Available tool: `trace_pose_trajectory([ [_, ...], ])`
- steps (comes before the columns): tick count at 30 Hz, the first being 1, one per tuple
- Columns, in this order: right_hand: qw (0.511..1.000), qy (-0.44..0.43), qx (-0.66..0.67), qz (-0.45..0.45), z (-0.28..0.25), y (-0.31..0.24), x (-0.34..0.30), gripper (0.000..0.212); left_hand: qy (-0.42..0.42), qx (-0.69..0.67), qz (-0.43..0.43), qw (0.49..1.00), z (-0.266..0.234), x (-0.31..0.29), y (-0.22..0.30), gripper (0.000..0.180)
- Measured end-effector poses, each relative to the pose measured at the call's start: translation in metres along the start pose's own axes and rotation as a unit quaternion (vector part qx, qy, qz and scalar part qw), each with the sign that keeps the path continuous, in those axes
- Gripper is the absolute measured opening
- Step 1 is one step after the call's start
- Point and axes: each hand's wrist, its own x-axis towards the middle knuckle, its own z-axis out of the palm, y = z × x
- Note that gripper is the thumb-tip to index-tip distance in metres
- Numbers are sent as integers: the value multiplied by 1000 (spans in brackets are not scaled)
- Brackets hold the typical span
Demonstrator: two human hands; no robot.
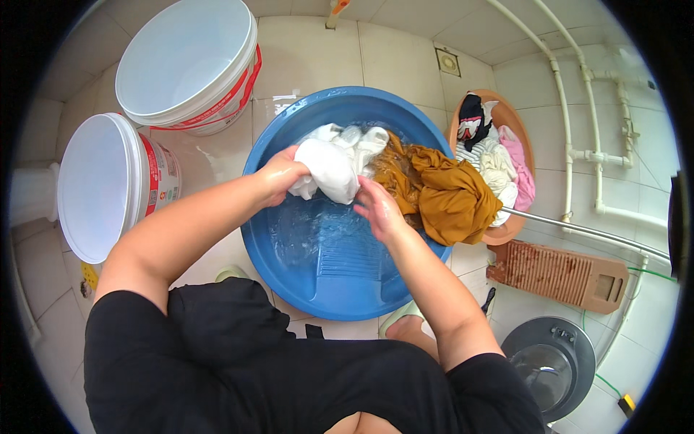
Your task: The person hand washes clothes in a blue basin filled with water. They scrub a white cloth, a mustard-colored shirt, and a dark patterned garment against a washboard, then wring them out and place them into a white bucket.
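Hands raise a white cloth over the blue tub.
The left hand grasps the cloth above the tub's far half, while the right hand, fingers partly spread, meets its right edge; whether it pinches the fabric cannot be told. A mustard-brown garment lies partly in the tub's water and over its right rim. Beyond that rim sits an orange basin of clothes; left of the tub stand two white buckets.
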Motion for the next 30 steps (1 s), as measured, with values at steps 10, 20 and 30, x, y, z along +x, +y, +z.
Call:
trace_pose_trajectory([
  [10, 925, -218, 302, -78, 32, -29, -43, 81, -342, 64, 87, 933, 65, -106, 80, 56],
  [20, 886, -186, 418, -83, 45, -59, -67, 58, -267, -337, 29, 902, 48, -88, 93, 65],
  [30, 815, -318, 483, 46, 83, -40, -79, 53, -304, -312, -7, 900, 43, -62, 53, 77],
])
